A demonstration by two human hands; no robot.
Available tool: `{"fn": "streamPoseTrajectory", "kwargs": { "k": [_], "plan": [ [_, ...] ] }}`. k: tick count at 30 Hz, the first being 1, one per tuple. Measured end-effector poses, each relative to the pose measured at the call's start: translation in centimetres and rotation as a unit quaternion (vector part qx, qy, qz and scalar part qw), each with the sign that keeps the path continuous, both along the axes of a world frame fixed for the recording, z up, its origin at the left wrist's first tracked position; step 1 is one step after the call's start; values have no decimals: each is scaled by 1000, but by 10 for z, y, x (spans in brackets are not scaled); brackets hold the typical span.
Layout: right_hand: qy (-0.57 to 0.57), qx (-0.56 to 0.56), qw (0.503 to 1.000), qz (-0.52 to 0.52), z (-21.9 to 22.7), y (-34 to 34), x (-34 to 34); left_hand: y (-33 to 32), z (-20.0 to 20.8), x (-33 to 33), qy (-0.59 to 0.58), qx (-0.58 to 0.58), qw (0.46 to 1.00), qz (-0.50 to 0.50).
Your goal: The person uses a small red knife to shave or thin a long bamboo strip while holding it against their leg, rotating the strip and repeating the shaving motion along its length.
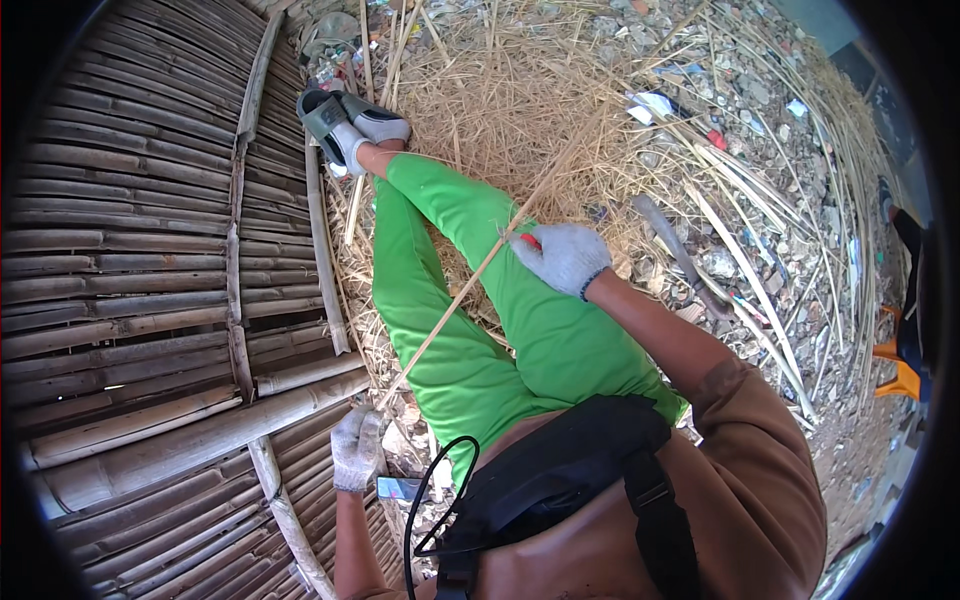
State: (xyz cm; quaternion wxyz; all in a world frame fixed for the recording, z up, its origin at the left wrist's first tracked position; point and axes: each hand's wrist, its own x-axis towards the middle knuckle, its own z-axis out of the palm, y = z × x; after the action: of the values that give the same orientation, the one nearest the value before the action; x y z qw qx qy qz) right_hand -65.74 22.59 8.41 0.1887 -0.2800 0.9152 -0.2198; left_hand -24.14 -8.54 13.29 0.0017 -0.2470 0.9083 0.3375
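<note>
A long, thin bamboo strip (450, 312) slants across my green trousers, from near my left hand up over the straw beyond my right knee. My left hand (357, 447), in a pale knitted glove, is closed at the strip's lower end, beside the bamboo slats. Over my right thigh, my gloved right hand (565, 258) is closed on a small red tool (531, 241); the glove hides most of it, so its kind is unclear. The strip passes right by these fingers, and fine curled fibres (502, 228) show at that spot.
A bamboo slat platform (130, 250) fills the left side. Straw-like shavings (520, 110) lie around my crossed feet in sandals (350, 118). To the right are a wooden-handled blade (680, 255), long loose strips (750, 260) and rubble. An orange chair (898, 375) stands at the far right, beside another person.
</note>
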Motion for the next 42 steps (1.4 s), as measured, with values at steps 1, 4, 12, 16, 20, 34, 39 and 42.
{"fn": "streamPoseTrajectory", "kwargs": {
  "k": [1,4,12,16,20,34,39,42],
  "plan": [
    [1,0,1000,-1,2,1,0,-1,2,-4,-9,0,1000,0],
    [7,15,1000,-7,3,3,2,2,9,-8,19,-23,999,-24],
    [26,-16,999,14,-3,2,-4,24,12,-79,97,-59,989,-95],
    [27,-15,999,14,-6,2,-5,36,5,-135,98,-78,984,-125],
    [26,-18,1000,3,-4,3,-3,23,-4,-136,98,-51,983,-144],
    [23,-14,1000,-13,-6,6,0,4,17,-18,58,-84,992,-76],
    [-4,-4,1000,4,-3,7,-5,11,18,-50,60,-77,992,-78],
    [-13,21,1000,20,12,2,-5,34,15,-103,81,-96,983,-136]
  ]
}}
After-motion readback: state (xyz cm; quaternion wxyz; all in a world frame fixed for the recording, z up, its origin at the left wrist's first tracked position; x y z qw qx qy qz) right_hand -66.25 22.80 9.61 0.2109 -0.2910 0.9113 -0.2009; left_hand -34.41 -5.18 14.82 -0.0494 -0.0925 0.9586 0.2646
